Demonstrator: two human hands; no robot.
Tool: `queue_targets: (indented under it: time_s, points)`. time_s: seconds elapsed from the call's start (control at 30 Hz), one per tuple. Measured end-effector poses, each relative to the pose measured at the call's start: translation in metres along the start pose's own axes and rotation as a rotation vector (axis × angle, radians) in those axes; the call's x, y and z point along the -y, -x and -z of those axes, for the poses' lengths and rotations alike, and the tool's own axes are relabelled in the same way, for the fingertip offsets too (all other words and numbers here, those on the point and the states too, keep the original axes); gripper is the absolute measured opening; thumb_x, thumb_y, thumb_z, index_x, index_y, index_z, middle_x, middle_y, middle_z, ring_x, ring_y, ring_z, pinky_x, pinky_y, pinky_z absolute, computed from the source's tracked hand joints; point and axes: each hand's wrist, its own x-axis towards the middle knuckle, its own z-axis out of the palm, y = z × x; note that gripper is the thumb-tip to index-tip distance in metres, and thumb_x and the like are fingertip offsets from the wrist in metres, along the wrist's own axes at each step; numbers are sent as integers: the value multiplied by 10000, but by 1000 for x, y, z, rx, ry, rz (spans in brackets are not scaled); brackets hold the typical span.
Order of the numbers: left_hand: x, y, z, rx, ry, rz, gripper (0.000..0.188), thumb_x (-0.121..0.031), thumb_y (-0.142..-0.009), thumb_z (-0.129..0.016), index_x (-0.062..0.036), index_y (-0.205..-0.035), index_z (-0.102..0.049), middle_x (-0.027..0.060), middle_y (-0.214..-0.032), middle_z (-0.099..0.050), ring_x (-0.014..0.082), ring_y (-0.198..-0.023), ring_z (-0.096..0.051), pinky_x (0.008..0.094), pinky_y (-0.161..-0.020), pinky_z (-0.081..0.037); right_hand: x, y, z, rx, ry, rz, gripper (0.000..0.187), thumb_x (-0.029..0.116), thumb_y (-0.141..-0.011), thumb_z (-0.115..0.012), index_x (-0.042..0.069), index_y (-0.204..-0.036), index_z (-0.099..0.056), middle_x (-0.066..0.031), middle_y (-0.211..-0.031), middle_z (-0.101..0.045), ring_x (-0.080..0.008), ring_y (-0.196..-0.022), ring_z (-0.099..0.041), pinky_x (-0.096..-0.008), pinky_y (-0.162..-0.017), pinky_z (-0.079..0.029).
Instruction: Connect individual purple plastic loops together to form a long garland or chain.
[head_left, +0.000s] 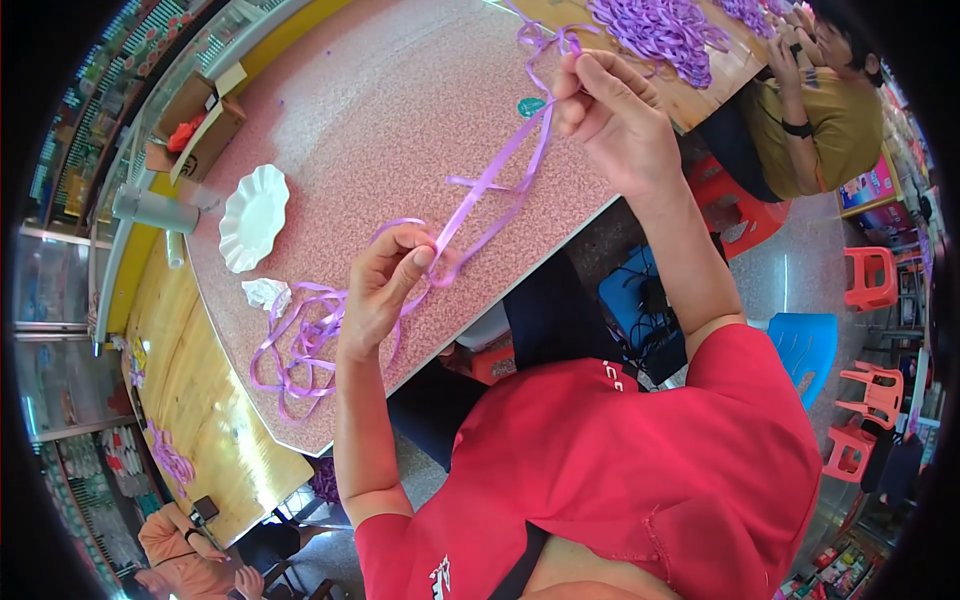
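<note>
A shiny purple ribbon (487, 178) is stretched on a slant between my two hands above the speckled pink table (350, 120). My left hand (388, 285) pinches its lower end between thumb and fingers. Farther up and to the right, my right hand (622, 125) is closed on the ribbon's upper part, its fingertips pressed together. Loose loops of the same ribbon (300, 345) lie tangled on the table to the left of my left hand. More ribbon trails past my right hand toward the far edge.
A white scalloped dish (254, 218), crumpled tissue (266, 293), grey cylinder (155, 210) and open cardboard box (205, 130) stand at the left. A purple ribbon heap (660, 35) covers a wooden table at far right, beside a seated person (820, 125). Another person (190, 550) sits lower left.
</note>
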Motion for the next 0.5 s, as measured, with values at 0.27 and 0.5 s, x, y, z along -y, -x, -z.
queue_targets:
  time_s: [0.27,0.5]
  points:
    - [-1,21,33,65,137,401,215,-178,-983,-609,-3,-1104,-637,-7,-789,-609,55,-695,-551,213,-606,-435,-10,-11,90,-275,-21,-26,190,137,-970,-609,13,-1097,-678,-78,-946,-696,-134,-781,-659,-269,-698,-551]
    - [-26,54,75,-62,-95,472,179,-148,-958,-636,7,-1045,-658,-16,-784,-603,51,-672,-533,214,-610,-431,-16,-2,143,-428,55,-131,181,128,-952,-634,8,-1081,-677,-68,-912,-701,-141,-792,-677,-284,-716,-570]
